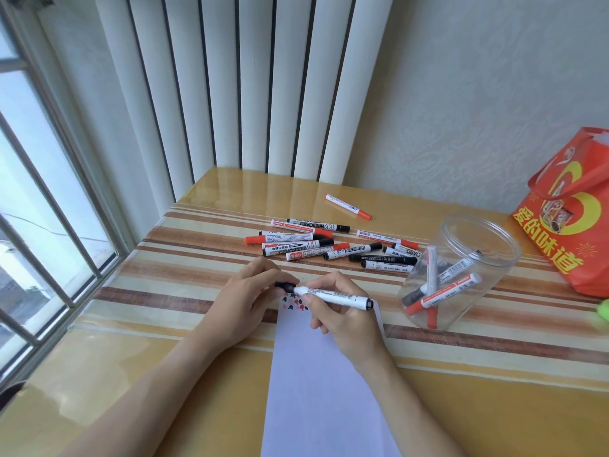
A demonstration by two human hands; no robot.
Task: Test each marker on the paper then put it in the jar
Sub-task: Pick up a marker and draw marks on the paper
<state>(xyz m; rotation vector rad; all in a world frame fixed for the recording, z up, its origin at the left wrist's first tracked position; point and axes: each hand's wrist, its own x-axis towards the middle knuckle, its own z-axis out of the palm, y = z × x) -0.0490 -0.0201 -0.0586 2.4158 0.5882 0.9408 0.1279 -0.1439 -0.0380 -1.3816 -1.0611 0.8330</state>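
Both forearms reach in from the bottom of the frame and meet at the centre, above the top edge of the white paper (324, 374). The right hand (342, 311) has its fingers curled round a white-barrelled marker (336, 295), held almost level with its black end pointing right. The left hand (245, 301) pinches a black cap (285, 286) between thumb and fingertips, right at the marker's left end; whether the cap is seated on the tip or just clear of it cannot be told. Under the two hands, small red and black test marks (295, 301) dot the top of the paper.

Above the hands, in the middle of the frame, a loose heap of markers (329, 244) with red and black caps lies on the striped table (164, 278), with one red marker (347, 206) apart, further up. At centre right stands the clear plastic jar (461, 272), open-topped, with several markers leaning inside it. An orange bag (566, 219) stands at the right edge.
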